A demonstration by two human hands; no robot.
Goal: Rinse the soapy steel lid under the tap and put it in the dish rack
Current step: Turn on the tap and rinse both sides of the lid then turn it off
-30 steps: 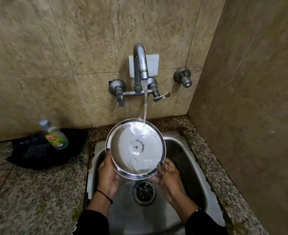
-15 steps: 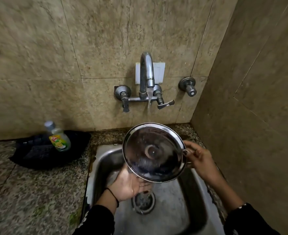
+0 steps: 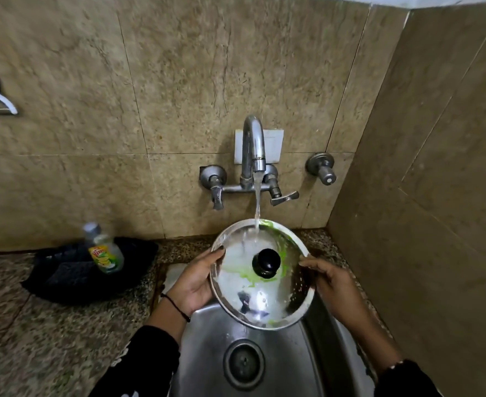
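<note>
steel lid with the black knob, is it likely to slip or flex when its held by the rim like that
The steel lid looks rigid, so flexing seems unlikely. It is probably slippery: water from the tap runs over it and green soap streaks remain. The left hand and right hand grip opposite rim edges, which should steady it. The black knob might offer a surer hold.

Dish-soap bottle (image 3: pixel 104 249) upright on black mat (image 3: pixel 73 279), granite counter (image 3: pixel 35 333).

I see the steel lid (image 3: pixel 264 293) held top side up over the sink (image 3: pixel 207 353), tilted toward me, its black knob (image 3: pixel 266 262) at centre. Green soap streaks ring the knob and far rim. Water from the tap (image 3: pixel 254 144) strikes its upper part.
</note>
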